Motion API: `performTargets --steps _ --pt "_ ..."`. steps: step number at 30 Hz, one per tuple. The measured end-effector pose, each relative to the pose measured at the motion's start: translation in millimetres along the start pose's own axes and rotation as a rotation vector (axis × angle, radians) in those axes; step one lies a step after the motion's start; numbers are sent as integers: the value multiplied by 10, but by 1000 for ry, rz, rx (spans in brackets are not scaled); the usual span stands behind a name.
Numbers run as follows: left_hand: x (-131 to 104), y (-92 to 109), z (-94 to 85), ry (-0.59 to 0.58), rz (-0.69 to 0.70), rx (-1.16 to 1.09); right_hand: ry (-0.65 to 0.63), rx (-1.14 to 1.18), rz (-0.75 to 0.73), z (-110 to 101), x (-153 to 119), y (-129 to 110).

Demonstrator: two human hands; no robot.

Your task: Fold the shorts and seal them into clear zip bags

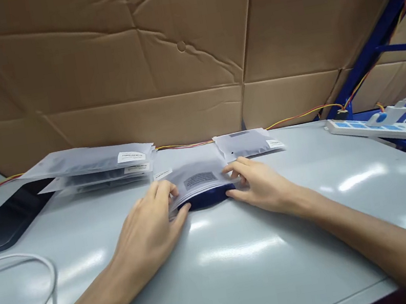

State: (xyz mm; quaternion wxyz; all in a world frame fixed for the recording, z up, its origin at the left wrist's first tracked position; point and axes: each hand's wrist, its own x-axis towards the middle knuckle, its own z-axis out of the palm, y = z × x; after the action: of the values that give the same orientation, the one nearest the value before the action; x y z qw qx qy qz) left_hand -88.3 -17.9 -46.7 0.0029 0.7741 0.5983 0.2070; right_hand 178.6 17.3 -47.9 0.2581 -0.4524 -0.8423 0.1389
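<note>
In front of me lies a frosted plastic bag (205, 163) with a printed grey text block and a white label at its left. A dark blue item (211, 198), which looks like folded cloth, shows at its near end; I cannot tell whether it sticks out or lies inside. My left hand (151, 225) grips the near left corner, thumb at the front and fingers curled on top. At the near right corner, my right hand (259, 184) pinches the bag in the same way. Any layers under the bag are hard to make out.
A stack of similar frosted bags (87, 161) with labels sits at the back left, over a black flat object (8, 221). Another frosted bag (248, 143) lies behind my right hand. A power strip (378, 129) stands at right, a white cable (49, 271) at left. Cardboard (97, 76) walls the back.
</note>
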Motion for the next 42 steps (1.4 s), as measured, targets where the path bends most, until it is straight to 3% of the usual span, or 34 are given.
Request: performTargets --steps 7,12,16,21,24,28,31,35,42 --pt "17 -65 28 -15 57 -101 79 -83 33 54 25 -25" --pt "20 -68 -43 -59 260 -104 59 -205 95 -10 49 36" --pt "3 -64 -157 -151 454 -50 56 -259 126 -112 76 146" --pt "-30 -90 -242 -269 491 -71 57 -253 154 -182 85 241" --pt "-29 -94 -243 -278 473 -111 67 -306 53 -167 65 181" --pt "-13 -65 -185 -237 445 -181 116 -319 -240 -100 12 -45" --pt "-11 -22 -124 -169 444 -232 50 -250 -428 -44 -32 -208" --pt "-30 43 -81 -85 462 -258 -18 -255 -471 -4 -70 -296" --pt "-41 102 -95 -28 480 -290 104 -317 -653 48 -112 -383"
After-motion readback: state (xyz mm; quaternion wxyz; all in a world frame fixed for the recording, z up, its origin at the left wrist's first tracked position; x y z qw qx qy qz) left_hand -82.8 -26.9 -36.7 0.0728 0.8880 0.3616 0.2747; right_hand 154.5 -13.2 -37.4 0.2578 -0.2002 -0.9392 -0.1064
